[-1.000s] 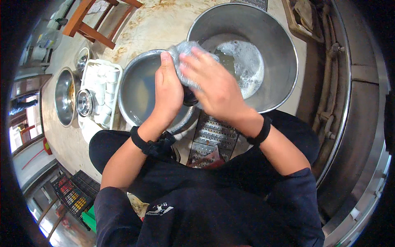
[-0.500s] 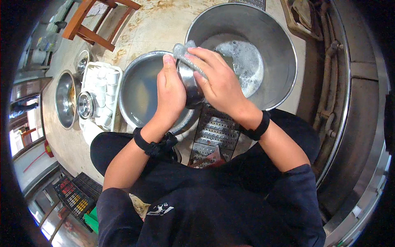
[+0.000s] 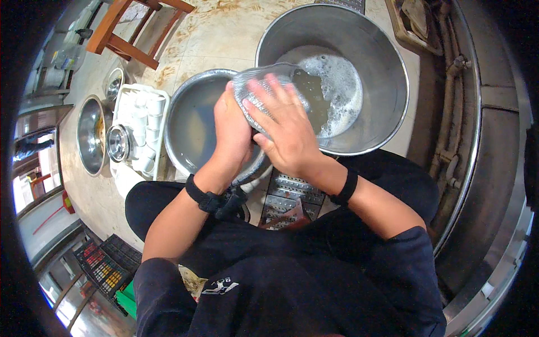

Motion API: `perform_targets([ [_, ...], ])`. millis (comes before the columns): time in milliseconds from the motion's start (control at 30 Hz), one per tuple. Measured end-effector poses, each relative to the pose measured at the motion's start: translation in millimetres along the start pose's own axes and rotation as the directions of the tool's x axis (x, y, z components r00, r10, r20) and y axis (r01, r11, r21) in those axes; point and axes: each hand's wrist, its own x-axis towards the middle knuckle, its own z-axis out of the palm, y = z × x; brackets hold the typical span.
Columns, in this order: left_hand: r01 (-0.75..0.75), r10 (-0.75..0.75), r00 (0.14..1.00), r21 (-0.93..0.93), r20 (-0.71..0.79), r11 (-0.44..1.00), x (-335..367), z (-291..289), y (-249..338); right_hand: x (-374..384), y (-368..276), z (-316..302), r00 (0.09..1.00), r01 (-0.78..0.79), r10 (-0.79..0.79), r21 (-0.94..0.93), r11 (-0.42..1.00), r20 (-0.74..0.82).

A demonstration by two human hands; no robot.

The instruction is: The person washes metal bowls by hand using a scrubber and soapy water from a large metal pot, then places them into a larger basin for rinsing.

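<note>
Between my hands, above the gap between two big metal vessels, is a shiny metal bowl (image 3: 279,68), mostly hidden by my fingers. My left hand (image 3: 232,126) grips its left side, with the thumb up along the edge. Stretched across the bowl, my right hand (image 3: 289,137) presses a silvery mesh scrubbing cloth (image 3: 241,94) against it; the fingertips are slightly blurred. Below and to the left stands a wide basin (image 3: 175,115) of cloudy water. A deep steel tub (image 3: 387,95) on the right holds greyish water with white suds.
A white rack (image 3: 164,121) of white cups stands left of the basin, a small metal bowl (image 3: 117,143) on it. Farther left is a large steel bowl (image 3: 90,135). A perforated metal plate (image 3: 292,196) lies between my knees. A wooden stool (image 3: 132,50) stands far left; pipes (image 3: 449,95) run along the right.
The bowl has turned, its side no longer showing below my hands. My right hand has flattened over it, and the mesh cloth is spread wider beneath the fingers.
</note>
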Motion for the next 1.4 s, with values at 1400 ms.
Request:
perform_targets([
  [1400,0.307,-0.178,0.901,-0.294,0.395,0.905,-1.1,-5.4,23.3,20.5,42.8,-36.9,0.844,-0.519,0.531,0.135,0.844,-0.077],
])
